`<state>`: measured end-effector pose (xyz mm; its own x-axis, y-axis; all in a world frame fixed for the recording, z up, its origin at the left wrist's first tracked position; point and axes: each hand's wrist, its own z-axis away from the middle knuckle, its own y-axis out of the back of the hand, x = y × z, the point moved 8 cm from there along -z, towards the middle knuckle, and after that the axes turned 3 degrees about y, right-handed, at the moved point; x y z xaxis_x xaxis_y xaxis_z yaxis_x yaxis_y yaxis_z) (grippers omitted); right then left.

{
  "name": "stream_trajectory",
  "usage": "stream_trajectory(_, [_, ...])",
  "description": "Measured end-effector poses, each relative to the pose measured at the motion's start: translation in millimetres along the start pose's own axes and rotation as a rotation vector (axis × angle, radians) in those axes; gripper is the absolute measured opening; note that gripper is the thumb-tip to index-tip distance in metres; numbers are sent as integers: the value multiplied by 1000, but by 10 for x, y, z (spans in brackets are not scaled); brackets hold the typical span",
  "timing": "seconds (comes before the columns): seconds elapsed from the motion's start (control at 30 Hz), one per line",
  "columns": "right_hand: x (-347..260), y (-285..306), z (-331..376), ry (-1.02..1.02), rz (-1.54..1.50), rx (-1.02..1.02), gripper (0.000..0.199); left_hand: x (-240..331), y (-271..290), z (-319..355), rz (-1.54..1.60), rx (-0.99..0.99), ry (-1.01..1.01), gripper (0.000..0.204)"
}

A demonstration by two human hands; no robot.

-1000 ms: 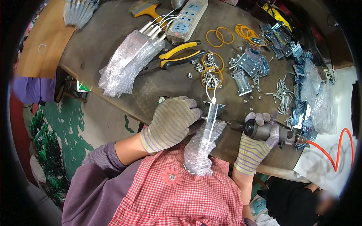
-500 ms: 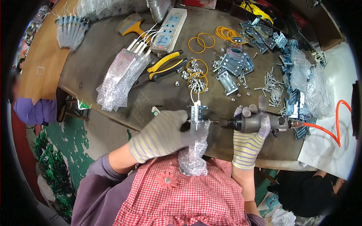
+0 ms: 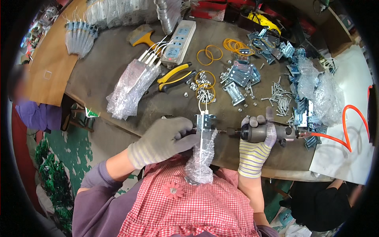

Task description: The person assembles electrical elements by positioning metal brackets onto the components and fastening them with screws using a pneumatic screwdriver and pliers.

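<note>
While the right hand (image 3: 256,148) wraps a pneumatic screwdriver (image 3: 258,134), its bit (image 3: 222,131) at the bracket (image 3: 205,122) on a bubble-wrapped part (image 3: 200,166) between both hands, the left hand (image 3: 164,141) curls alongside, fingertips partly hidden, its grip impossible to tell. Pliers (image 3: 173,72) and nuts (image 3: 193,85) lie beyond; the orange hose (image 3: 332,141) runs partly out of sight.

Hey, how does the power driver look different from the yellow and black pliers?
The power driver is gripped in the right hand, while the pliers lie on the table. The power driver has a thick, mostly grey body; the pliers have two slim handles, one mostly yellow. An orange hose joins the power driver; the pliers have none. Both are tools with some black parts.
</note>
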<state>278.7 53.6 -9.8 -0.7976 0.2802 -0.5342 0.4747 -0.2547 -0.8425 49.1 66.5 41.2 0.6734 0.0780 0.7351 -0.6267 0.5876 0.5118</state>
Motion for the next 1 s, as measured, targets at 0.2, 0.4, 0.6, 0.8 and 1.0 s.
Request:
stream_trajectory(0.2, [-13, -34, 21, -4, -61, 50, 43, 577, -582, 560, -909, 264, -1113, 28])
stream_trajectory(0.4, [-822, 324, -141, -88, 335, 171, 51, 620, -326, 421, -478, 258, -1064, 42])
stream_trajectory(0.6, [-1863, 667, -511, 622, 1621, 222, 81, 192, 46, -205, 960, 267, -595, 69])
stream_trajectory(0.8, [-1825, 463, -436, 587, 1861, 372, 78, 362, -239, -141, 61, 335, -905, 39])
stream_trajectory(1.0, [-673, -998, -202, 1003, 1914, -498, 45, 437, -410, 18, -258, 380, -1049, 31])
